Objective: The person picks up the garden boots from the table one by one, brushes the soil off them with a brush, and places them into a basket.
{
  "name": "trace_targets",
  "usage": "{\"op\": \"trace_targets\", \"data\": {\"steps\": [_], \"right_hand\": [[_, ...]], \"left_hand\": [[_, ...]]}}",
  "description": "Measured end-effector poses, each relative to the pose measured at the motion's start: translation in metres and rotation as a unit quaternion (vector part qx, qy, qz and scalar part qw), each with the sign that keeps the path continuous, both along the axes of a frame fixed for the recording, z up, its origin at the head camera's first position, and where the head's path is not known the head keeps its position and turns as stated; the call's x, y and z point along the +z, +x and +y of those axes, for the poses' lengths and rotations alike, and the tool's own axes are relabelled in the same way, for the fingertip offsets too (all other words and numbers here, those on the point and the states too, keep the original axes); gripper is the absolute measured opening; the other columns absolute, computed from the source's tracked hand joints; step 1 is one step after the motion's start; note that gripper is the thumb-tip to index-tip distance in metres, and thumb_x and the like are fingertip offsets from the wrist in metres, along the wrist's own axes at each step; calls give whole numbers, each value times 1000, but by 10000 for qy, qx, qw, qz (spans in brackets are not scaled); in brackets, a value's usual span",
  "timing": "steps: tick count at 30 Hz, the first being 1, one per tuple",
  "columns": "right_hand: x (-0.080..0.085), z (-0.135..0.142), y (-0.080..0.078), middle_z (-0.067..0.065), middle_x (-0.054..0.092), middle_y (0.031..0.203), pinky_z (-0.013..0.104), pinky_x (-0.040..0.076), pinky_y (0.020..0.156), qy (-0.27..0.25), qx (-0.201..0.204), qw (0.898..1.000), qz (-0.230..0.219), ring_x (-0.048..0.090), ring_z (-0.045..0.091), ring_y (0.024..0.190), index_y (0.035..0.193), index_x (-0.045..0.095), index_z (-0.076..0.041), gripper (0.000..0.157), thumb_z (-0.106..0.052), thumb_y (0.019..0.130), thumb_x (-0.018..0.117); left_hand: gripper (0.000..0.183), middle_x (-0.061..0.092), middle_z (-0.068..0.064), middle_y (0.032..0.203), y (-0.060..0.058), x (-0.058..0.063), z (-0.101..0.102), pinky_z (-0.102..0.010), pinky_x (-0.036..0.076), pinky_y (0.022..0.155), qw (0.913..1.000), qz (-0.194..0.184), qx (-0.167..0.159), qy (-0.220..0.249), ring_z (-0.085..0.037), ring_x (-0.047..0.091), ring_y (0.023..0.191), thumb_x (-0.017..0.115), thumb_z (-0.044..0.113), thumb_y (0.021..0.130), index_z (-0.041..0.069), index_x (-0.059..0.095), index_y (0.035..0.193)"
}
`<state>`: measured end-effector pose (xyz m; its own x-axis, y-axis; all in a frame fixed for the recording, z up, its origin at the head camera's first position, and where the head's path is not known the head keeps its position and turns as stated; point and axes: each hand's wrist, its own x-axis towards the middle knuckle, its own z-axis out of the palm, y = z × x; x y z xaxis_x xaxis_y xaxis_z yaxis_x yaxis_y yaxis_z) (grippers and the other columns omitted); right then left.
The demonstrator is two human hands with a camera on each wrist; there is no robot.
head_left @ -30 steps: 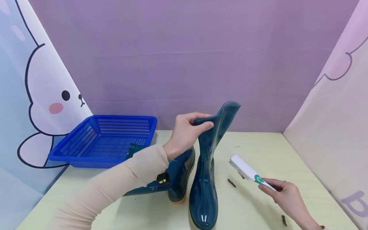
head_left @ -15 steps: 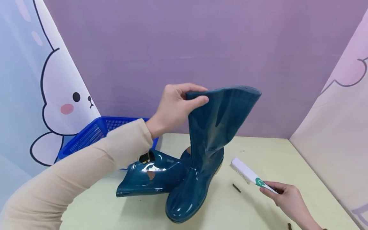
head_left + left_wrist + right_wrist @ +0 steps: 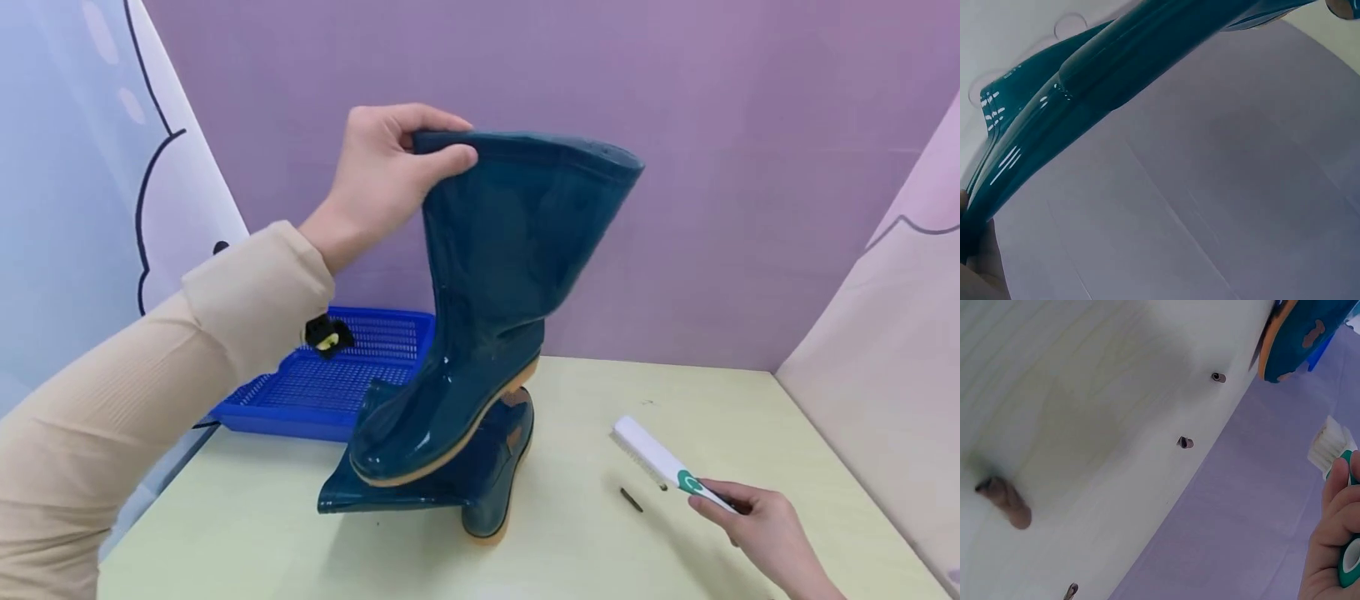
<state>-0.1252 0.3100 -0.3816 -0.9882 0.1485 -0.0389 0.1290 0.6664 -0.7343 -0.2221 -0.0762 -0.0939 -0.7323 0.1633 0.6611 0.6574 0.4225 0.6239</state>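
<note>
My left hand pinches the top rim of a dark teal rubber boot, thumb on the near side. That boot hangs toe to the left, its tan sole overlapping a second rubber boot that lies on its side on the table. Brown patches mark the lying boot near its heel. In the left wrist view the held boot's shaft runs diagonally across. My right hand grips the handle of a white-and-green brush, bristles downward, above the table at right. The right wrist view shows its pale bristles.
A blue slotted basket stands at the back left, partly hidden by the left arm and boots. Small brown curled bits lie on the pale table, and several show in the right wrist view. A purple backdrop rises behind.
My left hand has lifted the boot up and to the left, turning it side-on over the lying boot. The brush stays in my right hand, nearly still. The head view has shifted slightly.
</note>
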Motion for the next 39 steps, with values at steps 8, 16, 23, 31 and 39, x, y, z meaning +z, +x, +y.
{"op": "trace_targets", "data": {"steps": [8, 16, 23, 31, 39], "right_hand": [[0, 6, 2, -6, 40, 53, 22, 33, 46, 99, -26, 9999, 126, 40, 6, 47, 114, 63, -5, 45, -35, 81, 66], [-4, 9, 4, -8, 40, 54, 22, 34, 48, 100, -62, 9999, -102, 41, 6, 47, 114, 63, -7, 47, -39, 80, 66], [-6, 13, 9, -7, 42, 55, 23, 34, 49, 176, -152, 9996, -176, 42, 6, 48, 116, 62, -6, 51, -41, 79, 66], [-8, 21, 20, -7, 41, 53, 23, 32, 51, 347, -275, 9987, -263, 41, 6, 48, 117, 61, -5, 53, -42, 80, 65], [-11, 26, 27, -6, 43, 52, 23, 31, 49, 391, -387, 9973, -482, 42, 7, 47, 118, 60, -5, 53, -42, 80, 65]], "left_hand": [[28, 65, -2, 101, -27, 8, -41, -26, 49, 85, 9958, -462, 793, -13, -11, 63, 86, 63, 30, 84, 16, 67, 107], [29, 62, 3, 100, -55, 0, -89, -21, 46, 78, 9872, -728, 1413, 105, -8, 59, 83, 63, 31, 84, 17, 67, 108], [28, 60, 9, 97, -77, -6, -120, -19, 46, 79, 9793, -862, 1770, 472, -4, 55, 82, 63, 27, 84, 16, 66, 110], [31, 56, 11, 102, -94, -26, -152, -21, 43, 84, 9679, -1187, 2089, 745, -3, 49, 88, 63, 27, 84, 18, 64, 114], [33, 55, 9, 106, -107, -67, -182, -21, 43, 84, 9585, -1397, 2403, 638, -1, 49, 90, 60, 30, 86, 18, 62, 117]]}}
